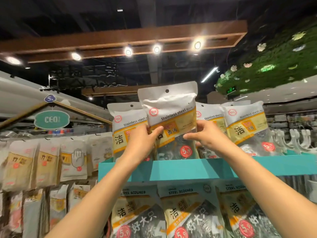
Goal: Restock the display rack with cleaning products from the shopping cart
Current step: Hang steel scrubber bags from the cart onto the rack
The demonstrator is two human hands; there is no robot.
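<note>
Forearms: two bare arms reached up from the bottom edge toward the rack's top tier.
Left hand (pixel 145 140): fingers and thumb pinched the lower left edge of the raised pouch (pixel 169 117).
Right hand (pixel 204 136): fingers curled onto the pouch's lower right edge, thumb side toward the camera; the hands sat apart, one on each side of it.
Pouch: white-topped, marked "Stainless steel", with a yellow label, a red 5.9 sticker and a punched hang hole; it stood upright, higher than its neighbours, its foot dipping behind the tray's front wall.
Tray (pixel 214 169): teal, open-topped, the top tier of the rack.
In the tray: more of the same pouches stood in a row, one to the left (pixel 123 126), one just behind on the right (pixel 210 117), another further right (pixel 245 124).
Below the tray: a row of bags (pixel 181 208) headed "STEEL SCOURER", dark and yellow, each with a red 5.9 sticker.
Left wall: paler packets (pixel 46 162) hung on pegs, rather blurred.
Right of the tray: white hooks (pixel 296 138) stood in a cluster.
Room: a shop with a dark ceiling, a wooden beam (pixel 123 40) carrying spotlights, a green leafy panel (pixel 274 60) with pale flowers at upper right, and a teal "CEO" sign (pixel 51 119) at left.
Cart: not seen from where I stood.
</note>
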